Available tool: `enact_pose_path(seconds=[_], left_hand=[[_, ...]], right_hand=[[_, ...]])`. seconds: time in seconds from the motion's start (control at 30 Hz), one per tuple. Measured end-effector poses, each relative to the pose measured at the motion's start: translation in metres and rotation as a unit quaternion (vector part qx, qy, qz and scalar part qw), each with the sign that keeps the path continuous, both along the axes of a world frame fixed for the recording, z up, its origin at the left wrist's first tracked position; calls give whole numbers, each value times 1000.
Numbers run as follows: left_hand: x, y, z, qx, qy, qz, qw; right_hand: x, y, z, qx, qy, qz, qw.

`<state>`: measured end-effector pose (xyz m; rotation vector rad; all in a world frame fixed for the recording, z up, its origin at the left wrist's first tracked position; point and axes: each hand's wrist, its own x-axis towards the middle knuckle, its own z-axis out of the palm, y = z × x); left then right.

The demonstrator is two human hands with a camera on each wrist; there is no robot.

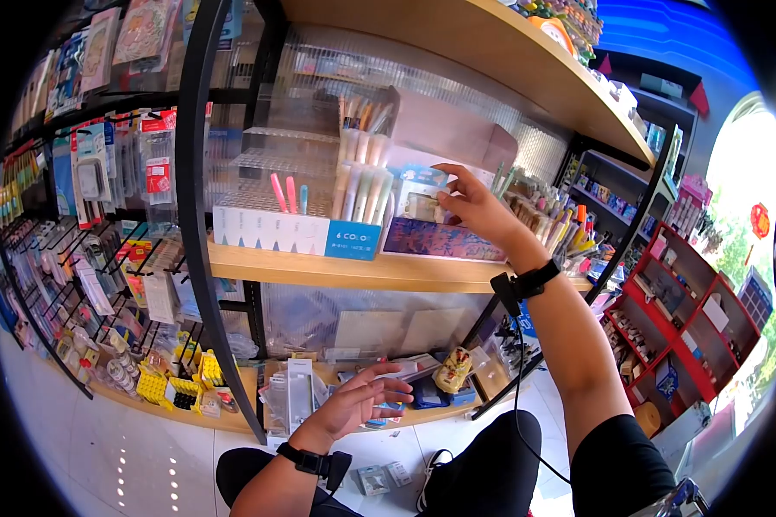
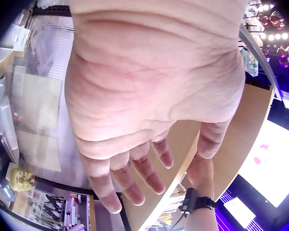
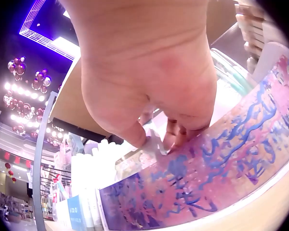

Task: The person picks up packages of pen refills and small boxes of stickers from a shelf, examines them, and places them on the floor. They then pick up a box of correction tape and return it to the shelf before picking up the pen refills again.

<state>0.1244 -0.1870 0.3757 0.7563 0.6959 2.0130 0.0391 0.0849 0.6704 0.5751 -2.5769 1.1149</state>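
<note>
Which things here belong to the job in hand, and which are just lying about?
In the job, it seems:
- right hand, pinching the packet
- packet
- patterned box, right at the packet

Just lying about:
- pink pens
- "6 COLOR" box
- yellow pouch
- yellow baskets
- floor packets

Streaked blue and violet over pink along the box front (image 1: 444, 241); printed white and blue on the pen display (image 1: 272, 229); pale tan on the wooden shelf (image 1: 336, 268); bright red on the rack (image 1: 700, 307); plain black on the sleeve (image 1: 621, 465).
</note>
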Motion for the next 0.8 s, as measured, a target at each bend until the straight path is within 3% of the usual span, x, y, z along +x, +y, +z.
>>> enact_pose_path(seconds=[0.07, 0.17, 0.3, 0.4, 0.5, 0.6, 0.67, 0.8], left_hand=[[-1, 1, -1, 1, -1, -2, 1000], [0, 0, 0, -3, -7, -3, 1000], [-1, 1, -2, -14, -14, 1, 1000], [-1, 1, -2, -15, -12, 1, 1000], [-1, 0, -2, -12, -7, -1, 1000], [-2, 0, -2, -11, -6, -2, 1000], [-2, 1, -3, -14, -6, -3, 1000], [-2, 2, -3, -22, -6, -4, 1000]], right_hand=[[2, -5, 2, 14, 13, -57, 998], [8, -11, 4, 76, -13, -62, 995], [0, -6, 0, 53, -2, -76, 996], [-16, 6, -8, 52, -2, -59, 997], [-15, 5, -16, -14, 51, -11, 999], [4, -12, -6, 15, 16, -57, 998], [19, -29, 2, 17, -3, -138, 990], [11, -20, 3, 49, 18, -134, 990]])
